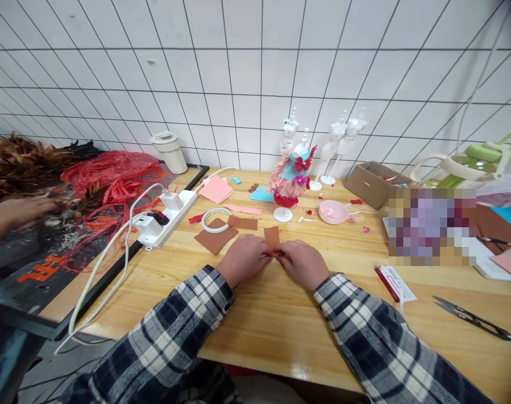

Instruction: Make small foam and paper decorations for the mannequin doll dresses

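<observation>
"How's your grip?"
"My left hand (246, 258) pinches the near end of the brown strip (272, 238), mid-table before me; my right hand (305, 264) pinches beside it. I'd keep both pinches level, lest it skew."

On the desk (276, 325), a paper strip (272, 235) lies between the person's left hand (244, 259) and right hand (305, 264). To its left, a tape roll (215, 229) rests partly on a paper sheet (215, 241); farther left is a power strip (174, 220), with a lidded cup (172, 155) behind that. Behind the paper strip stands a dressed mannequin (295, 175), three other mannequins (350, 132) behind it, before the tiled wall (247, 67). A bowl (333, 217) sits to its right, then a box (366, 188) and a jug (470, 164). Thread snips (470, 318) lie at the near right, a tag (397, 285) between them and the right hand.
</observation>
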A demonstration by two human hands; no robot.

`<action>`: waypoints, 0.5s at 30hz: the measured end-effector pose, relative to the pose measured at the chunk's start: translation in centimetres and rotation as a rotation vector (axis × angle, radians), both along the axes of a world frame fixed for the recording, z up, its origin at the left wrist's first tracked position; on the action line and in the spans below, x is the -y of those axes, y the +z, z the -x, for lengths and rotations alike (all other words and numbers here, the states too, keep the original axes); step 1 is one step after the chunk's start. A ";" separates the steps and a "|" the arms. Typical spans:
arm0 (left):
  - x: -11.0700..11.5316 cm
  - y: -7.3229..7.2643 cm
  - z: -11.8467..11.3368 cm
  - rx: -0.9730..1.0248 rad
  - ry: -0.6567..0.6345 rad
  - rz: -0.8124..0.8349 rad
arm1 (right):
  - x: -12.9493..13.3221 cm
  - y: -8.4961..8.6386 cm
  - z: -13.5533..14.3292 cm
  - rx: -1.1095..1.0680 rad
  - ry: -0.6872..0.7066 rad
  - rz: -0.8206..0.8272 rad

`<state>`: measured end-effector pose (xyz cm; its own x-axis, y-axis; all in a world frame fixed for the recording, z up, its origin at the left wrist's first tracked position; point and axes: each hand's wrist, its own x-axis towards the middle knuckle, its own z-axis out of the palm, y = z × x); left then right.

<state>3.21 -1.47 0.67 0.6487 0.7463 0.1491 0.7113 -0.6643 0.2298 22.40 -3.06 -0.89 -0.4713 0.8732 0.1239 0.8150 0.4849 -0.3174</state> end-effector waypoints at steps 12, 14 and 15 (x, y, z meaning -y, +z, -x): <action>0.2 0.0 -0.3 -0.009 0.018 0.001 | 0.3 0.3 0.2 -0.007 -0.044 -0.025; 0.1 -0.2 -0.1 0.006 0.014 0.014 | 0.2 0.3 0.2 -0.003 -0.040 -0.002; 0.0 -0.3 -0.1 0.011 0.012 0.019 | 0.2 0.3 0.2 0.006 -0.034 0.013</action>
